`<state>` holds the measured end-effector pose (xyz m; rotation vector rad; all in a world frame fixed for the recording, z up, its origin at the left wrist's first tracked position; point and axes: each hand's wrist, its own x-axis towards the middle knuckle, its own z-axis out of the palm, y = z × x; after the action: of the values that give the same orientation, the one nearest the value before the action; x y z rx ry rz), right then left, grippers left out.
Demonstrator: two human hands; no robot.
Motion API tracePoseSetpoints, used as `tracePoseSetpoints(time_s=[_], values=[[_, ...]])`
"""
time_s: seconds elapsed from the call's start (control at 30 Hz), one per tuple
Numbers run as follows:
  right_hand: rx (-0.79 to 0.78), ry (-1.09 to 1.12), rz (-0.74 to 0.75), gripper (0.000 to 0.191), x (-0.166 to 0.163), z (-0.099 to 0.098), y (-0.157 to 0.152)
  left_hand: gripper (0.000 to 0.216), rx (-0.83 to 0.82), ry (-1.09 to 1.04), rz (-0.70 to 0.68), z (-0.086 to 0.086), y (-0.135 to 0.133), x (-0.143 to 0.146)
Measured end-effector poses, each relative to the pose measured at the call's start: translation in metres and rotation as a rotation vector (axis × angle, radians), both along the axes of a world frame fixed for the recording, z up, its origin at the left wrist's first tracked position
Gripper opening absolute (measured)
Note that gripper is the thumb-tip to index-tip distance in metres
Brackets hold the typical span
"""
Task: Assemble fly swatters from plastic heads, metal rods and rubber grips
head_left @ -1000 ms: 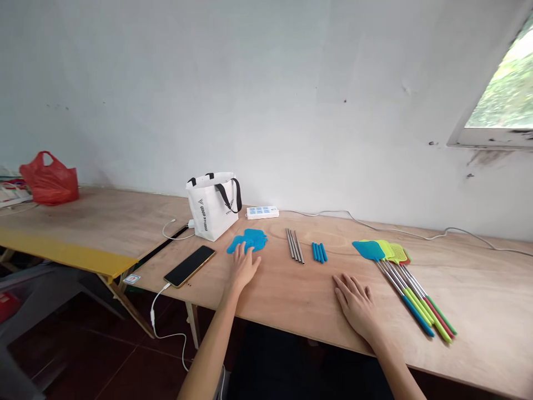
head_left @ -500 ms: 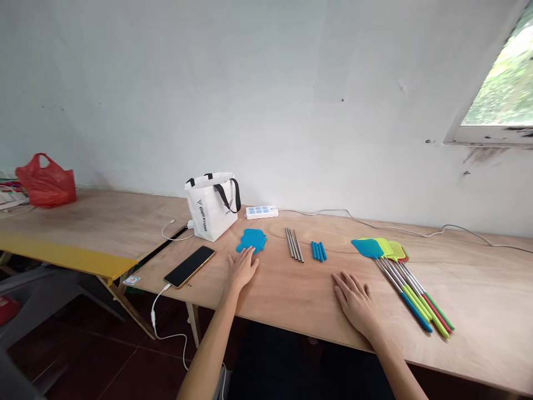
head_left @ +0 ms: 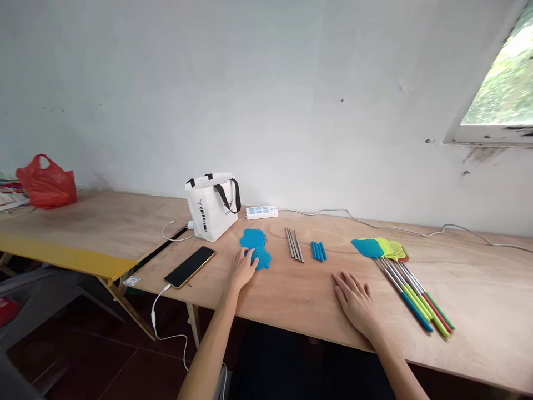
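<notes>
A blue perforated fly swatter head (head_left: 261,257) lies between the fingers of my left hand (head_left: 243,269), low over the table. Just behind it rests a stack of blue swatter heads (head_left: 252,237), partly covered. My right hand (head_left: 353,300) lies palm down on the wood, fingers stretched and holding nothing. Between the hands, farther back, are several metal rods (head_left: 295,245) and, right of them, several blue handle grips (head_left: 318,251). Beyond my right hand, assembled fly swatters (head_left: 410,283) with blue, yellow-green and red heads lie fanned together.
A phone (head_left: 190,267) on a white cable lies at the left front edge. Behind it stands a white bag (head_left: 210,208) with black handles, beside a power strip (head_left: 261,212) whose cord runs along the wall. A red plastic bag (head_left: 48,183) sits on the far-left table.
My left hand has drawn one blue swatter head off the stack, toward me and slightly right. The right hand has stayed in place.
</notes>
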<state>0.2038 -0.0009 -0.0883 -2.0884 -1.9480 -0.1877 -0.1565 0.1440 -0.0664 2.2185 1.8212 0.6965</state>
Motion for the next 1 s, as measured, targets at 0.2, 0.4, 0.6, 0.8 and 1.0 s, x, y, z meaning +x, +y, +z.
tracePoseSetpoints(time_s=[0.2, 0.4, 0.6, 0.8, 1.0], values=[[0.011, 0.008, -0.003, 0.057, 0.000, 0.000, 0.001, 0.039, -0.010, -0.079, -0.073, 0.005, -0.004, 0.001], [0.005, 0.002, -0.004, 0.058, 0.000, 0.000, 0.000, 0.050, 0.013, -0.122, -0.132, 0.008, -0.005, 0.001], [-0.003, -0.002, -0.006, 0.058, 0.002, -0.001, 0.000, 0.042, 0.000, -0.092, -0.226, 0.014, -0.008, 0.005], [-0.009, 0.005, -0.007, 0.057, -0.001, 0.002, -0.001, 0.044, 0.004, -0.075, -0.261, 0.018, -0.012, 0.006], [-0.016, 0.008, -0.019, 0.059, -0.002, 0.003, -0.001, 0.033, -0.013, -0.068, -0.290, 0.018, -0.012, 0.006]])
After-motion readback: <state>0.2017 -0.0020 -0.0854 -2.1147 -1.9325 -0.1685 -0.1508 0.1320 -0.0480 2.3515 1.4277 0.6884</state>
